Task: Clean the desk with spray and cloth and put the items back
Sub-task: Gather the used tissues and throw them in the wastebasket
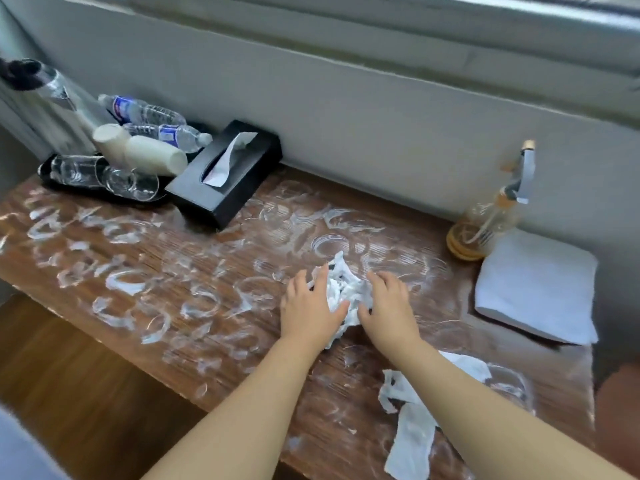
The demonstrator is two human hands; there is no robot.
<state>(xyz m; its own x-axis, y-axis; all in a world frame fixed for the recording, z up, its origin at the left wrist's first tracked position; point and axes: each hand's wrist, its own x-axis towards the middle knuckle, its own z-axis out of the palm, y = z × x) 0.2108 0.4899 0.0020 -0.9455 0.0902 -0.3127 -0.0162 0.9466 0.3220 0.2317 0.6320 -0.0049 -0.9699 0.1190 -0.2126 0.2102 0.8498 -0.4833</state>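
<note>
On the smeared desk [145, 258], left hand [308, 306] and right hand [391, 306] lie spread-fingered, pressing crumpled tissue [346, 289] between them.

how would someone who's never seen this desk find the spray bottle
Follow the wall behind the desk to its right end. The spray bottle stands there beside a folded white cloth. Unlike the water bottles far left, it has a trigger and amber liquid.
</note>
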